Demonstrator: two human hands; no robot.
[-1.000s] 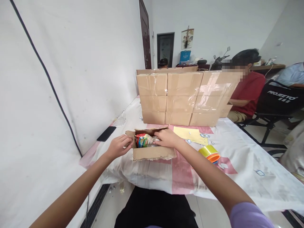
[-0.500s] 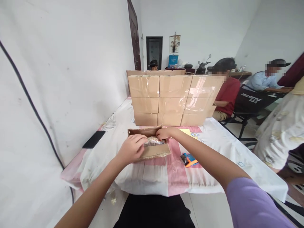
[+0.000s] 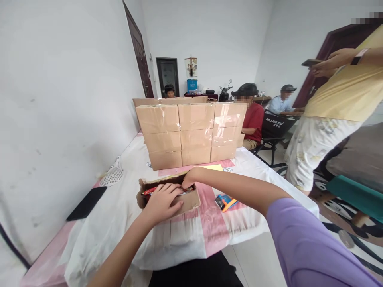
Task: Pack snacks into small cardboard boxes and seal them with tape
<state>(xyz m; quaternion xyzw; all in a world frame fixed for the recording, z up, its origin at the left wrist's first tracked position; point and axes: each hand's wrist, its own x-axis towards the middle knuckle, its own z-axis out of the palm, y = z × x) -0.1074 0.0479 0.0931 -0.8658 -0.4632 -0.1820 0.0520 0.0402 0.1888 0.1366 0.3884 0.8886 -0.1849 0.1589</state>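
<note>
An opened cardboard box (image 3: 187, 202) with torn, ragged edges sits in front of me on the table. Inside lie shiny printed packets, with a red packet (image 3: 149, 191) showing at the left end. My left hand (image 3: 163, 202) rests over the front wall, its fingers stretched flat onto the packets and its thumb apart. From the right, my right hand (image 3: 189, 178) reaches down into the box; its fingertips are hidden there. To the right of the box lies a blue and orange tool (image 3: 226, 202), its kind unclear.
Taped cardboard boxes (image 3: 194, 135) stand stacked behind. A black phone-like slab (image 3: 86, 203), white netting (image 3: 112, 175) and yellow paper (image 3: 214, 168) lie on the cloth-covered table (image 3: 167, 255). A person in yellow (image 3: 338, 91) stands at right holding a phone; others sit farther back.
My left hand has moved from the box's left end to over its middle, uncovering the red packet. My right hand remains inside the box. The view has swung right.
</note>
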